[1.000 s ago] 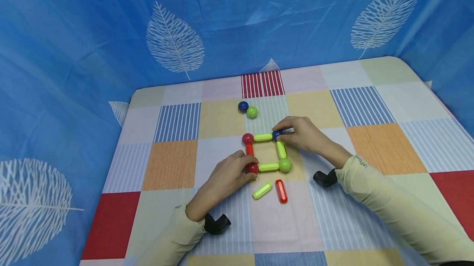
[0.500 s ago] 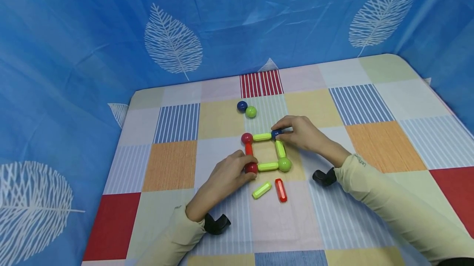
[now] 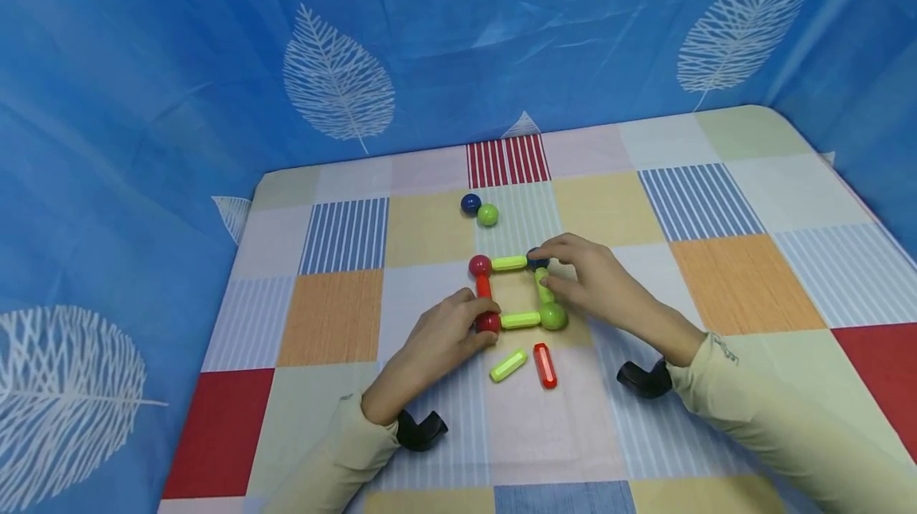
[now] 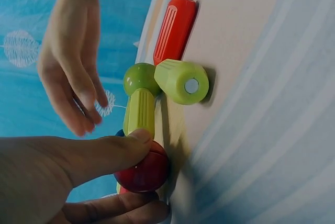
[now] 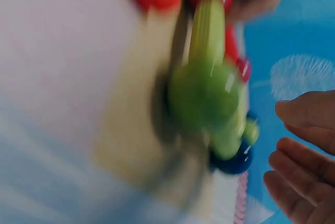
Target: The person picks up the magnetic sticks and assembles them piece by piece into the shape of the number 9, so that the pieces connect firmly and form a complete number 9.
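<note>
A square of plastic rods and balls lies on the table. Its corners are a red ball, a second red ball, a green ball and a dark blue ball. A red rod forms the left side; yellow-green rods form the others. My left hand pinches the near-left red ball between thumb and fingers. Over the far-right corner, my right hand has its fingers spread apart, partly covering the blue ball. The right wrist view shows that hand holding nothing.
A loose yellow-green rod, with a silver disc in its end, and a loose red rod lie nearer me. Another blue ball and green ball sit beyond the square. A blue curtain hangs behind the patchwork tablecloth.
My right hand has let go of the blue corner ball and drawn back a little toward me and to the right, fingers parting. The left hand keeps its pinch on the red ball.
</note>
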The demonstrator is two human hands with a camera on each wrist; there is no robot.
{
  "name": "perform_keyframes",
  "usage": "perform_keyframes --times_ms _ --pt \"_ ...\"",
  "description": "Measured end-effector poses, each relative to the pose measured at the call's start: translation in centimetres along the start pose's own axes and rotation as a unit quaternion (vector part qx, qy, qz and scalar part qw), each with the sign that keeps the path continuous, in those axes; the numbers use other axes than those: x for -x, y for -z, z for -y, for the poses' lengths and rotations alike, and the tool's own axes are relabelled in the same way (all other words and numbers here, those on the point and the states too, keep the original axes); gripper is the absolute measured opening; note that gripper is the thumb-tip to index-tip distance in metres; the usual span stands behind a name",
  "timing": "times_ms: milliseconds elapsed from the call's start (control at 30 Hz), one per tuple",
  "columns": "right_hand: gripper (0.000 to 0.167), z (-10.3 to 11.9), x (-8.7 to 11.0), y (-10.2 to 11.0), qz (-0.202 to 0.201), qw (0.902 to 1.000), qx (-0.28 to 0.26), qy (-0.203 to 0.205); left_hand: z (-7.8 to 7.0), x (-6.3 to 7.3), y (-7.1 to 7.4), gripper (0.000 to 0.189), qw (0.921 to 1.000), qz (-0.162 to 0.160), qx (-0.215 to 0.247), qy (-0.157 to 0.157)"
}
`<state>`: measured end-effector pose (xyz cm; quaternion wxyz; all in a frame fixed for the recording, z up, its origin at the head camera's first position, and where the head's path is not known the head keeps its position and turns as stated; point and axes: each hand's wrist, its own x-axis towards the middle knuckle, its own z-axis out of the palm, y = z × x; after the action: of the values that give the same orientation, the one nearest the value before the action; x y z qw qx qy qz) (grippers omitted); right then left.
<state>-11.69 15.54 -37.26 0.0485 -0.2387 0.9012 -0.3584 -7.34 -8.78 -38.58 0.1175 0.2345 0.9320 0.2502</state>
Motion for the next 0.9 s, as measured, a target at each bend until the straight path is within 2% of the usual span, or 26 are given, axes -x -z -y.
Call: perform_keyframes --times_ms 200,400,667,900 --pt "0.037 2.0 4.2 -0.7 -0.011 0.9997 -0.017 0.011 0.0 -0.1 0.1 0.035 1.0000 -0.002 -0.006 -0.002" --pt "0.034 2.5 6.8 -2.3 -0.012 0.9994 -0.027 0.015 0.1 -0.1 0.1 0.034 1.0000 0.000 -0.005 0.002" --pt "0.034 3.3 8.4 -4.7 -0.016 0.9981 -0.022 -0.054 0.0 -0.2 0.0 0.035 0.9998 0.005 0.018 0.004" --pt "0.036 3.5 8.8 -5.7 -0.028 0.9970 -0.027 -0.067 0.1 -0.1 -0.3 0.034 0.9982 -0.012 0.059 -0.004"
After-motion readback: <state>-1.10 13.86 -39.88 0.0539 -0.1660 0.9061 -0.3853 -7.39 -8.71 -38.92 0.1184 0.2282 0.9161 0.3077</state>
